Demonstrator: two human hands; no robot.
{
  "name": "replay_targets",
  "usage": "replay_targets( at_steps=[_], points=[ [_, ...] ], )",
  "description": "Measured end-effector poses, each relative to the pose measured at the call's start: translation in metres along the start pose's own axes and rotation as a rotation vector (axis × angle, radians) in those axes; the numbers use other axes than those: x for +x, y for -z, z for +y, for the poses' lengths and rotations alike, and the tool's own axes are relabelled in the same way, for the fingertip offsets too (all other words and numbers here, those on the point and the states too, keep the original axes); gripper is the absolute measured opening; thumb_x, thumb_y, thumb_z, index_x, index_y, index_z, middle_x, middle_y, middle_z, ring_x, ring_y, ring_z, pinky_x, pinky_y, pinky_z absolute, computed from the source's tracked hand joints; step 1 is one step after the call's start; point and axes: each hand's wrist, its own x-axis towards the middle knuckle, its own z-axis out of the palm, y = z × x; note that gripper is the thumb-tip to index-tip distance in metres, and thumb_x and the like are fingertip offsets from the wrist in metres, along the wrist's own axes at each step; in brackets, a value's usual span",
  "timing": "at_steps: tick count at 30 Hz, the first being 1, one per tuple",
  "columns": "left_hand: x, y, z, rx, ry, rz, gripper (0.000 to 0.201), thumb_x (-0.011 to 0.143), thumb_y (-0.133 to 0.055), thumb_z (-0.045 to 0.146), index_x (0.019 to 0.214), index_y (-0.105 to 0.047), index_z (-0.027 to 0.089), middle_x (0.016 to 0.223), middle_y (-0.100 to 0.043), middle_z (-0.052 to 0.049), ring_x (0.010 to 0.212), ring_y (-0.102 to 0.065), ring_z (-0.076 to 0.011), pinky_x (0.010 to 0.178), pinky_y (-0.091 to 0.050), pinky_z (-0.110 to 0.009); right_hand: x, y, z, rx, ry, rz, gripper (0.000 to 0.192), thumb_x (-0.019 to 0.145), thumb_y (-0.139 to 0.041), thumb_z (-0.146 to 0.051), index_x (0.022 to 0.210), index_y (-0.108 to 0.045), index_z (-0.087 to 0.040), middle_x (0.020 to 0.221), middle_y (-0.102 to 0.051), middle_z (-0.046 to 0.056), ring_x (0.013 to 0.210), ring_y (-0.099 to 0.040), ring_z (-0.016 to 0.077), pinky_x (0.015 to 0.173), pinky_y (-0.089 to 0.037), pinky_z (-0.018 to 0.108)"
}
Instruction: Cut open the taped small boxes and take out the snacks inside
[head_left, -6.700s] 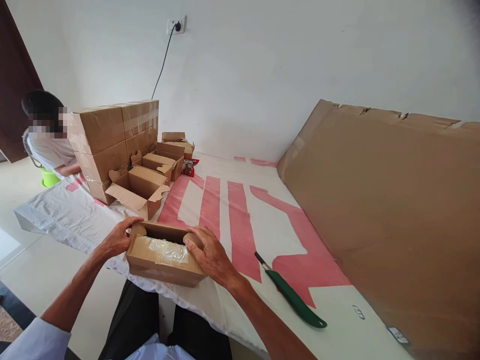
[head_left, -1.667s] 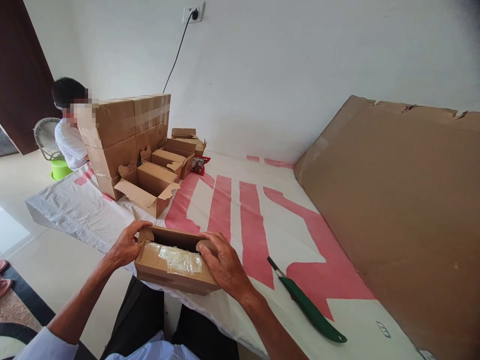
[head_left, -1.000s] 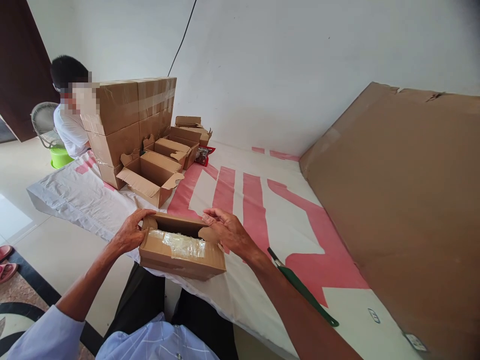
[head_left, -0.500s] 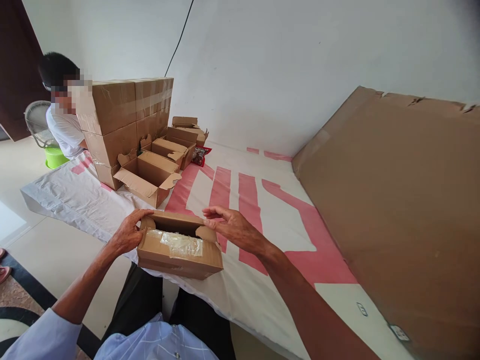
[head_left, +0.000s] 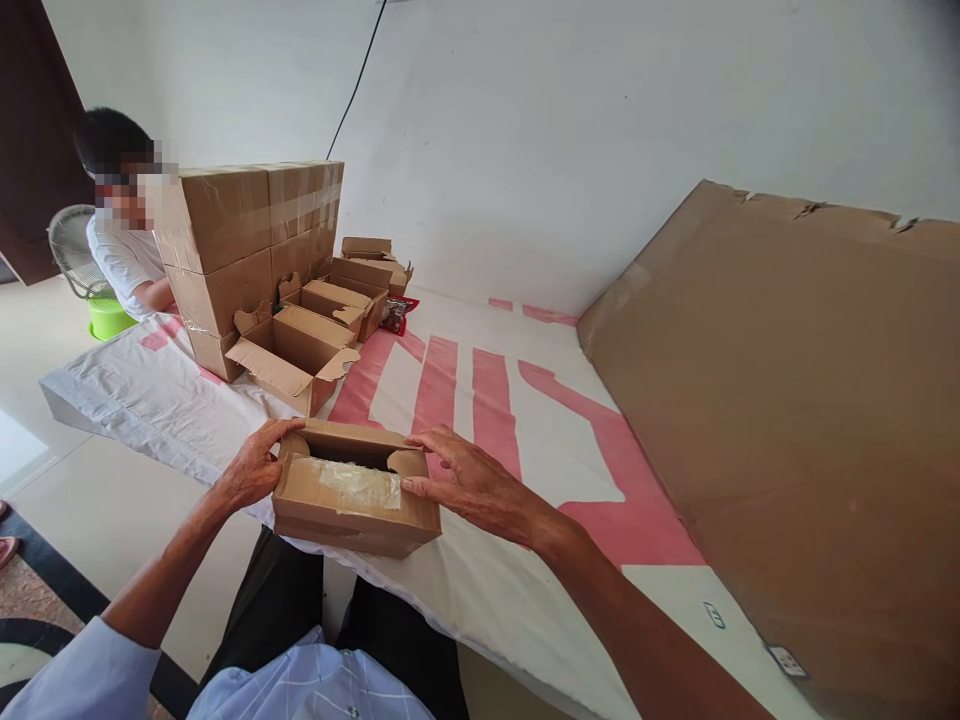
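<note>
A small brown cardboard box (head_left: 352,505) with a strip of clear tape on its near flap rests at the front edge of a white and pink sheet (head_left: 480,420). My left hand (head_left: 251,468) grips the box's left end, thumb on the side flap. My right hand (head_left: 469,482) lies on the box's right end, its fingers pressing the right side flap and the taped flap down. The box's top is partly open, and its inside is dark.
Several open small boxes (head_left: 296,355) and a stack of taped cartons (head_left: 240,245) stand at the far left. Behind them sits another person (head_left: 120,230). A large flat cardboard sheet (head_left: 787,400) covers the right side. A red packet (head_left: 392,314) lies near the wall.
My right hand lifted off the box's right end, hovered with fingers spread, then came back down onto the right flap. The green-handled knife seen earlier is hidden behind my right arm.
</note>
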Motion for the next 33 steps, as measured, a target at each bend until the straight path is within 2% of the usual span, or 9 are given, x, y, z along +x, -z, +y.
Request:
replay_targets(
  at_steps=[7, 10, 13, 15, 18, 21, 27, 30, 33],
  points=[
    [-0.003, 0.009, 0.007, -0.049, 0.064, -0.09, 0.061, 0.085, -0.066, 0.04, 0.142, -0.062, 0.019, 0.143, -0.065, -0.014, 0.123, -0.065, -0.0317, 0.084, -0.059, -0.036, -0.004, -0.005, 0.003, 0.012, 0.113, 0.011, 0.03, 0.094, -0.063, -0.041, 0.117, -0.073, -0.025, 0.125, -0.07, 0.01, 0.115, -0.067, 0.0275, 0.097, -0.058, 0.045],
    [-0.002, 0.011, 0.015, 0.009, 0.093, -0.1, 0.063, 0.085, -0.068, 0.044, 0.143, -0.061, 0.019, 0.145, -0.064, -0.014, 0.128, -0.063, -0.0349, 0.099, -0.058, -0.044, -0.008, -0.012, 0.003, 0.032, 0.268, 0.08, 0.023, 0.097, -0.058, -0.031, 0.112, -0.075, -0.025, 0.127, -0.073, 0.01, 0.121, -0.068, 0.0272, 0.101, -0.058, 0.046],
    [-0.001, 0.01, 0.024, 0.099, 0.104, -0.116, 0.07, 0.086, -0.072, 0.055, 0.144, -0.06, 0.019, 0.147, -0.064, -0.016, 0.135, -0.059, -0.0383, 0.116, -0.048, -0.054, -0.018, -0.025, 0.001, 0.024, 0.451, 0.131, 0.024, 0.102, -0.052, -0.021, 0.108, -0.074, -0.024, 0.115, -0.077, 0.009, 0.11, -0.073, 0.0224, 0.096, -0.062, 0.039],
    [-0.002, 0.01, 0.028, 0.162, 0.081, -0.144, 0.084, 0.08, -0.078, 0.062, 0.149, -0.056, 0.02, 0.149, -0.061, -0.016, 0.14, -0.056, -0.0405, 0.122, -0.042, -0.057, -0.03, -0.039, 0.001, -0.016, 0.575, 0.224, 0.024, 0.103, -0.052, -0.016, 0.11, -0.073, -0.023, 0.109, -0.078, 0.008, 0.101, -0.075, 0.0198, 0.088, -0.064, 0.033],
    [-0.004, 0.011, 0.027, 0.208, 0.03, -0.21, 0.107, 0.072, -0.085, 0.067, 0.161, -0.044, 0.021, 0.156, -0.055, -0.017, 0.145, -0.052, -0.0429, 0.125, -0.04, -0.058, -0.051, -0.069, 0.006, -0.179, 0.706, 0.456, 0.03, 0.099, -0.055, -0.007, 0.119, -0.073, -0.02, 0.117, -0.077, 0.013, 0.11, -0.074, 0.023, 0.091, -0.065, 0.036],
    [-0.006, 0.014, 0.02, 0.183, 0.012, -0.257, 0.118, 0.074, -0.085, 0.067, 0.168, -0.031, 0.021, 0.162, -0.046, -0.019, 0.15, -0.046, -0.0442, 0.126, -0.039, -0.058, -0.071, -0.101, 0.017, -0.353, 0.673, 0.602, 0.042, 0.095, -0.058, -0.003, 0.132, -0.071, -0.019, 0.131, -0.074, 0.017, 0.123, -0.07, 0.028, 0.098, -0.065, 0.045],
    [-0.009, 0.02, 0.012, 0.102, -0.056, -0.402, 0.143, 0.065, -0.094, 0.064, 0.174, -0.009, 0.025, 0.169, -0.034, -0.019, 0.156, -0.035, -0.0464, 0.127, -0.036, -0.061, -0.077, -0.148, 0.031, -0.468, 0.509, 0.717, 0.061, 0.095, -0.063, -0.009, 0.154, -0.057, -0.025, 0.141, -0.071, 0.014, 0.14, -0.061, 0.032, 0.109, -0.058, 0.055],
    [-0.008, 0.02, 0.012, 0.109, -0.069, -0.408, 0.139, 0.067, -0.095, 0.052, 0.174, -0.008, 0.03, 0.166, -0.036, -0.016, 0.15, -0.042, -0.0437, 0.123, -0.043, -0.058, -0.076, -0.157, 0.027, -0.464, 0.443, 0.764, 0.058, 0.096, -0.062, -0.01, 0.151, -0.058, -0.025, 0.14, -0.071, 0.014, 0.14, -0.061, 0.0328, 0.11, -0.057, 0.057],
    [0.0, 0.015, 0.015, 0.1, -0.076, -0.405, 0.135, 0.066, -0.094, 0.041, 0.174, -0.014, 0.032, 0.16, -0.041, -0.014, 0.142, -0.05, -0.0417, 0.117, -0.05, -0.053, -0.082, -0.146, 0.017, -0.41, 0.418, 0.765, 0.048, 0.095, -0.061, -0.009, 0.14, -0.065, -0.023, 0.138, -0.071, 0.015, 0.135, -0.064, 0.0327, 0.108, -0.058, 0.057]
  ],
)
